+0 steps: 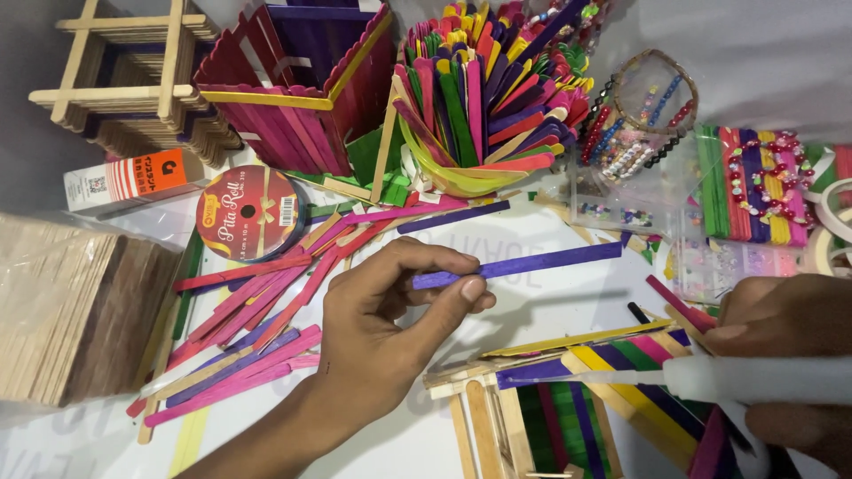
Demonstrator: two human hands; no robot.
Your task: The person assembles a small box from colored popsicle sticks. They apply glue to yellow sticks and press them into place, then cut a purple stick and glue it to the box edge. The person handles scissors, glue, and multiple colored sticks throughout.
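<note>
I am pinching a purple stick (519, 264) in my left hand (382, 328), grip closed on its near end between thumb and fingertips; the stick is running out toward two o'clock, lifted above the worktop (568, 302); my right hand (785, 355) is at four o'clock, grip wrapped around a white glue gun (754, 380), its clear nozzle pointing toward nine o'clock at the piece (568, 390) I am building.

As I am judging it, the work is partway; the piece at six o'clock is already showing a plain wooden frame and a sloped panel of yellow, green, pink and purple sticks laid side by side; the purple stick is not yet on it, and I cannot tell whether glue is laid for it.

Around me, loose sticks (248, 337) are lying in a heap at nine o'clock; a cup of coloured sticks (479, 98) is standing at twelve; a ribbon roll (248, 213) is lying at ten; finished stick boxes (302, 80) are sitting at eleven.
</note>
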